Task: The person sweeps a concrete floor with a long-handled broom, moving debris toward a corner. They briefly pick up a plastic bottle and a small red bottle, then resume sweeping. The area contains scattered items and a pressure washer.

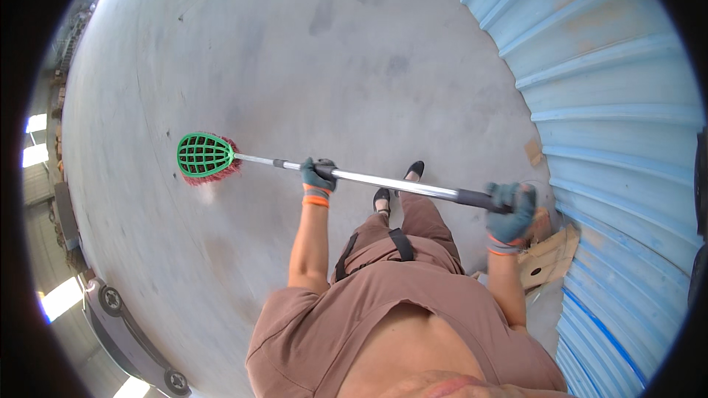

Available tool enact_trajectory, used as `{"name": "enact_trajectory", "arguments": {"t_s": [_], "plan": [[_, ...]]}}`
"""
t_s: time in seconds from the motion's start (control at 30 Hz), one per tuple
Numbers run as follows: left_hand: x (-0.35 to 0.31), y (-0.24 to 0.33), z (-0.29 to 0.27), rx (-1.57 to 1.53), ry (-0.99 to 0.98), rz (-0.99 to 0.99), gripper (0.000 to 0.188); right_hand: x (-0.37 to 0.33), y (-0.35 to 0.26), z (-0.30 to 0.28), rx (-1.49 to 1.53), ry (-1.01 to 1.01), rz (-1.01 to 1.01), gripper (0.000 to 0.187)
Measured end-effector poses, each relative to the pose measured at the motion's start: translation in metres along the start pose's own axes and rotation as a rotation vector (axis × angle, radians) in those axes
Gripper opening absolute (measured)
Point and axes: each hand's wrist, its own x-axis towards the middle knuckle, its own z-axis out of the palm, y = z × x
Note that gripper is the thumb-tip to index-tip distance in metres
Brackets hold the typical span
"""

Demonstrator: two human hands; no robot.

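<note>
**Both hands on mop, head down on concrete floor**

Left hand [318,178], in a grey glove with an orange cuff, is wrapped around the mop's metal handle [402,183] about midway along. Fingers closed over the top of the tube.

Right hand [509,212], same kind of glove, is clenched on the dark grip at the handle's upper end, close to the blue corrugated wall [612,103].

Mop [208,157]: green openwork plastic head with red strands showing beneath and at its edges. The head rests on the floor [295,44], out to the person's left and well apart from the wall. Handle runs from the head across to the right hand, nearly level in the picture, dropping slightly rightward.

Two dark shoes [398,184] show just behind the handle, between the hands.

Flattened cardboard [549,254] lies at the foot of the wall, just beside the right hand. A smaller brown scrap [533,152] sits further along the wall's base.

Floor is bare grey concrete with faint darker patches. Wheeled carts [125,332] stand at the floor's lower-left edge.
</note>
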Motion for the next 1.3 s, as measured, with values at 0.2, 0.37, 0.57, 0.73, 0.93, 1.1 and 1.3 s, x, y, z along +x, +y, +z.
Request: {"name": "enact_trajectory", "arguments": {"t_s": [0.2, 0.37, 0.57, 0.73, 0.93, 1.1, 1.3], "plan": [[0.029, -0.055, 0.079, -0.007, 0.051, 0.016, 0.040, 0.031, -0.096, -0.122, 0.053, 0.486, -0.126, 0.028], [0.045, -0.217, 0.175, 0.295, 0.288, -0.220, 0.038, 0.011, -0.188, -0.197, -0.368, 0.553, -0.470, 0.023], [-0.011, -0.428, 0.235, 0.703, 0.170, -0.425, 0.031, -0.089, -0.366, -0.302, 0.196, 0.437, -0.498, 0.022], [-0.109, -0.529, 0.256, 0.983, 0.207, -0.640, 0.024, -0.162, -0.416, -0.226, -0.475, 0.692, -0.869, 0.022], [-0.163, -0.597, 0.223, 1.164, 0.179, -0.709, 0.021, -0.212, -0.432, -0.124, -1.119, 0.875, -1.055, 0.027], [-0.128, -0.623, 0.201, 1.302, 0.155, -0.765, 0.013, -0.286, -0.424, -0.114, -0.880, 0.736, -1.063, 0.028], [0.000, -0.572, 0.240, 1.210, 0.317, -0.669, 0.010, -0.110, -0.328, -0.054, -1.164, 0.979, -1.074, 0.021]]}}
